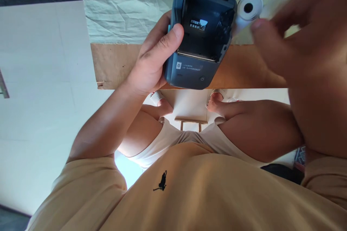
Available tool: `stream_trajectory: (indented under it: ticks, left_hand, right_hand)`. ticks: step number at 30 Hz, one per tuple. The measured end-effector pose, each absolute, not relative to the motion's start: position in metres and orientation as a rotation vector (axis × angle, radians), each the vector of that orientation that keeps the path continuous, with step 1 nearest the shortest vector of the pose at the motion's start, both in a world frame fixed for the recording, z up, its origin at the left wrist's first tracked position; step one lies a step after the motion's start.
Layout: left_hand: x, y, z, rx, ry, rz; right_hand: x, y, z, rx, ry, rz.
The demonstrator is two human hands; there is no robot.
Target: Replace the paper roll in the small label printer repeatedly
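"Hand point(151, 57) on the left: holding what?"
"Clasping the open printer point(200, 39) over the edge of the worktop point(116, 63); a white roll point(247, 16) just beyond."
"And the right hand point(306, 43)?"
"Blurred, fingers apart; I can't tell whether it grips anything."

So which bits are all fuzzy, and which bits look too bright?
In the head view, the right grip is blurry; in that same view, the dark device is sharper, and the floor at the left looks pale and washed out.
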State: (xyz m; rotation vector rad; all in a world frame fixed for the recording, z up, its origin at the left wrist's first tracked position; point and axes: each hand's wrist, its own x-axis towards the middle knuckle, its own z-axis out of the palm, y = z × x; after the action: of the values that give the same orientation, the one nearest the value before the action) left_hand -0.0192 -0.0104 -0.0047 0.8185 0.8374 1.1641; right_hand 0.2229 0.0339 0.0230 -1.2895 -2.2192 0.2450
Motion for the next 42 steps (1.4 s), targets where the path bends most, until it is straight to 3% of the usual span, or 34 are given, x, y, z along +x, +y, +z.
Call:
stream_trajectory:
  ticks: [7,13,17,23,31,37,42]
  left_hand:
    - [-0.026,-0.013,-0.001,0.859,0.764,1.119]
    - [-0.025,-0.01,-0.004,0.858,0.782,1.139]
    - [-0.026,-0.008,-0.008,0.887,0.76,1.146]
    - [-0.029,-0.01,-0.006,0.944,0.708,1.105]
    - [-0.02,-0.018,-0.002,0.873,0.709,1.199]
    - [-0.019,-0.02,0.0,0.856,0.734,1.21]
    - [-0.024,-0.02,0.0,0.9,0.704,1.186]
  right_hand:
    - [0.204,0.047,0.004,-1.275,-2.41,0.139]
    - [0.208,0.051,0.004,-1.023,-2.493,0.069]
    - [0.206,0.05,0.002,-1.145,-2.485,-0.009]
    - [0.21,0.047,0.003,-1.038,-2.462,0.116]
    - [0.208,0.036,0.018,-1.27,-2.482,0.252]
    - [0.213,0.033,0.017,-1.093,-2.388,0.528]
    - [0.209,0.035,0.019,-1.144,-2.527,0.364]
